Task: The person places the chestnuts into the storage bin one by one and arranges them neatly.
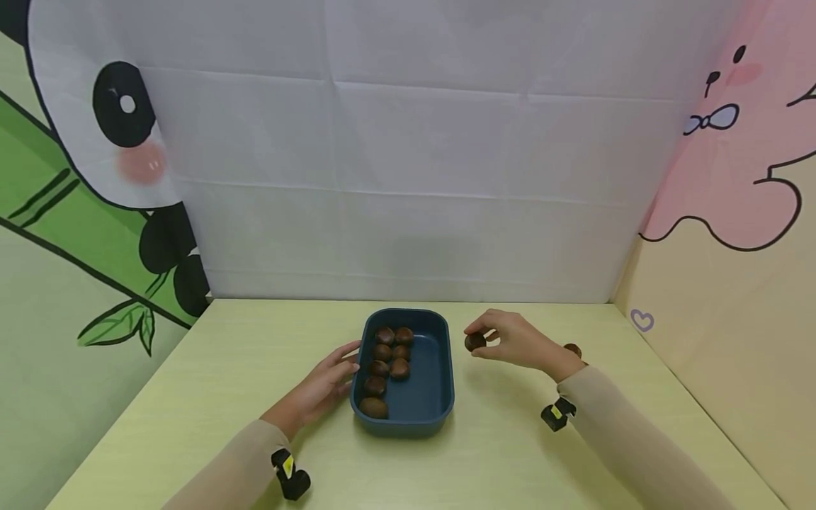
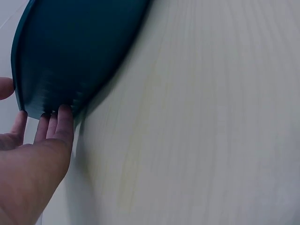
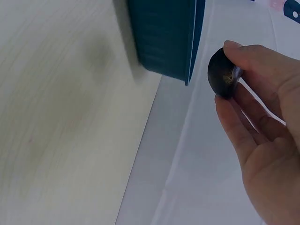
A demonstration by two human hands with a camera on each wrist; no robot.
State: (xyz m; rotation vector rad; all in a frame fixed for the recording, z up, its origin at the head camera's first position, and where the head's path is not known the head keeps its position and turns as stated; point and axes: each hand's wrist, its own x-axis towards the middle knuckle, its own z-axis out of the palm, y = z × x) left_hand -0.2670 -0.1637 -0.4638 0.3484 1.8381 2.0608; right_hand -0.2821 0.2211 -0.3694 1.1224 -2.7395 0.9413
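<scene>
A blue rectangular box (image 1: 433,375) stands on the table with several brown chestnuts (image 1: 380,353) inside, lined up in two columns along its left half. My left hand (image 1: 325,386) rests its extended fingertips against the box's left side; the left wrist view shows the fingertips (image 2: 64,112) on the outer wall. To the right of the box, my right hand (image 1: 513,340) pinches one chestnut (image 3: 222,74) between thumb and fingers, held above the table and apart from the box.
Another chestnut (image 1: 572,349) lies to the right, partly hidden behind my right wrist. A white cloth panel (image 1: 414,177) rises behind the pale yellow table (image 1: 268,340). Cartoon-printed walls flank the table on both sides.
</scene>
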